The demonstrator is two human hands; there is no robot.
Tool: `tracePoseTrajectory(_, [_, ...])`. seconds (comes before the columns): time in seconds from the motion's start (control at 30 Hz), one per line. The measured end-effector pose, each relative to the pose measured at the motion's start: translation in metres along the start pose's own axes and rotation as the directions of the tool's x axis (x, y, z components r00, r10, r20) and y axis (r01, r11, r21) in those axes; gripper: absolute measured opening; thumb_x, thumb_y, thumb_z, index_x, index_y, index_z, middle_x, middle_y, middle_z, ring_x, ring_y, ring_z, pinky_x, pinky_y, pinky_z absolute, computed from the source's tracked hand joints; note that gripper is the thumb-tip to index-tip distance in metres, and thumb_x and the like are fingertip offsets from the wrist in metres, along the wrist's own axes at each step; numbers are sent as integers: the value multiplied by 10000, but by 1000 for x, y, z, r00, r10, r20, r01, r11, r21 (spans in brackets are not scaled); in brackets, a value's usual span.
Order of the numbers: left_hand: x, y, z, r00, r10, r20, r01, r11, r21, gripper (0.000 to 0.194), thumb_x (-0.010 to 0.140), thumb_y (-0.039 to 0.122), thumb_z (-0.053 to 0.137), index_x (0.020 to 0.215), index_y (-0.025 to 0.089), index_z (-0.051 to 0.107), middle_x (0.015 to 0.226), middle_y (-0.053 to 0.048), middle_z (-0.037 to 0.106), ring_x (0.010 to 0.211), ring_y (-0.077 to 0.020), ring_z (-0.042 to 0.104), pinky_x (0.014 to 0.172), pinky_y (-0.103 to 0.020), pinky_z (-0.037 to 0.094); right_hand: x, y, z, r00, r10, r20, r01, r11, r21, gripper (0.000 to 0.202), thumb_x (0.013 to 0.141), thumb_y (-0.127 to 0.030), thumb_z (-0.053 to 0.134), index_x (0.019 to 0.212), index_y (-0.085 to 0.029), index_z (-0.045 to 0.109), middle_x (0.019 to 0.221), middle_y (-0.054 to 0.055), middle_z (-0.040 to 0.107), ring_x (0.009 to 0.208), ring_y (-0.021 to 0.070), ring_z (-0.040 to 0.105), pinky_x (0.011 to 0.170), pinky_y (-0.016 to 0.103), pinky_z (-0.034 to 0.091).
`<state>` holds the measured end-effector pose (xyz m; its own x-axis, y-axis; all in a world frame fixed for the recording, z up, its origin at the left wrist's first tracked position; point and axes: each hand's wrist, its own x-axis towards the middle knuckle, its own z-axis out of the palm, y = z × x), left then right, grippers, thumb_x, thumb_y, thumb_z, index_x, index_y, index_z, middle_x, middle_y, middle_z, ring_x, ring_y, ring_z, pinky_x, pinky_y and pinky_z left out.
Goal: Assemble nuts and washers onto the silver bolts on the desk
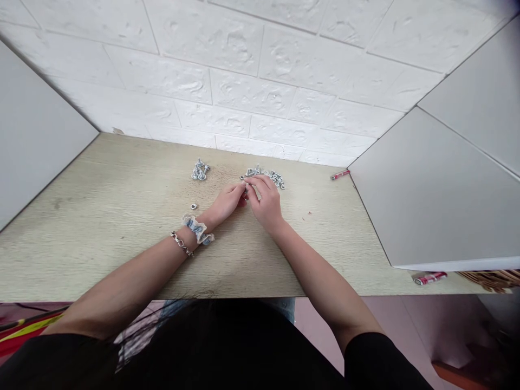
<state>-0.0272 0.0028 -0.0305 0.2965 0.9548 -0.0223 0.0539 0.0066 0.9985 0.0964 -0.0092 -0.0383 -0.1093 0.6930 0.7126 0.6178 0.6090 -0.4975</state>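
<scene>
My left hand point(228, 202) and my right hand point(266, 203) meet over the middle of the wooden table point(122, 238). Their fingertips are closed around a small metal piece point(246, 189), mostly hidden, so I cannot tell what kind it is. Just behind my right hand lies a loose pile of silvery bolts and nuts point(278, 179). A smaller cluster of bolts point(199, 170) rests to the left, farther back than my left hand. One single nut point(194, 206) lies left of my left hand, near the scrunchie on that wrist.
A white brick-patterned wall point(252, 103) closes off the back. White panels stand at the left point(36, 124) and right point(430, 200). A red battery point(340, 175) lies by the right panel, another point(430, 278) near the front edge.
</scene>
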Motion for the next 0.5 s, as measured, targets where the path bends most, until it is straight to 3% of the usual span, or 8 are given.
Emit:
tracePoseTrajectory(0.17, [-2,1,1,997,74,11,-75,967,245,246,814,276,363,676,148,522,665,-12,501,677,-160,446,639,-264,355,1,2,-1,996,15,92,-15,1000,-9,216,894,-224,394,954,-196,599,972,66,592,951,179,546,884,346,425])
tracePoseTrajectory(0.27, [0,-3,1,994,110,27,-113,946,304,243,813,269,353,706,147,533,687,-7,520,710,-164,464,664,-263,353,2,3,0,991,4,136,-7,1000,25,222,892,-190,379,925,-191,599,932,57,604,919,168,556,850,320,446])
tracePoseTrajectory(0.5, [4,-5,0,999,47,24,-52,949,311,281,821,300,332,693,141,524,649,-10,523,647,-156,477,598,-258,352,-1,8,10,997,61,53,-67,990,126,207,891,-189,392,887,-167,598,894,62,607,878,151,567,817,287,466])
